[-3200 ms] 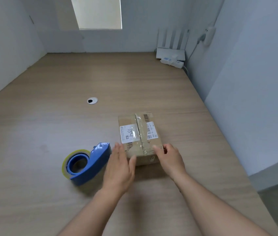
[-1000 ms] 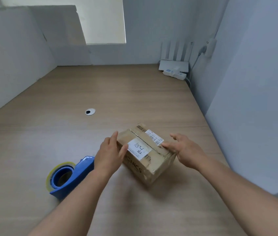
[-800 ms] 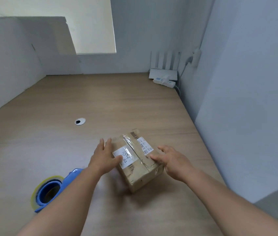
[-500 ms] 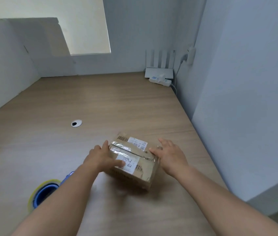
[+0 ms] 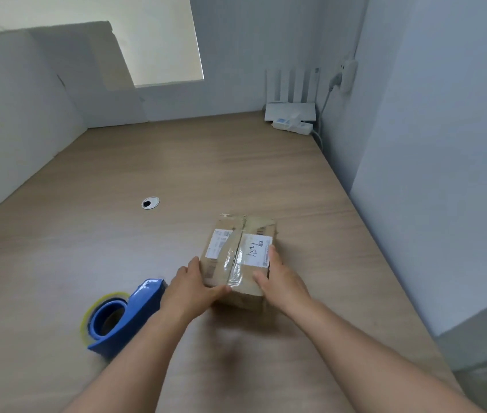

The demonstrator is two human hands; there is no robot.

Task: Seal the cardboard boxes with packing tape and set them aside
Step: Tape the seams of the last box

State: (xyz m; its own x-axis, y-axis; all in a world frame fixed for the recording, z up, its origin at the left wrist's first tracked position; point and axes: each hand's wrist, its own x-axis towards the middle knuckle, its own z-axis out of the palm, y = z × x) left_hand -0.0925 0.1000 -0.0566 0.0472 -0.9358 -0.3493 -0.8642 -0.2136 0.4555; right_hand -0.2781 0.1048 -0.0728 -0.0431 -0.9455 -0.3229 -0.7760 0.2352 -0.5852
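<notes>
Flanking the cardboard box [image 5: 237, 253], left grip [image 5: 190, 289] and right grip [image 5: 281, 281] clasp its near end.

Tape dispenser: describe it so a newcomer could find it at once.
On the wooden table, look at the near side, left of the cardboard box. The tape dispenser lies beside the left hand: the only blue thing, holding a yellow-edged tape roll.
</notes>
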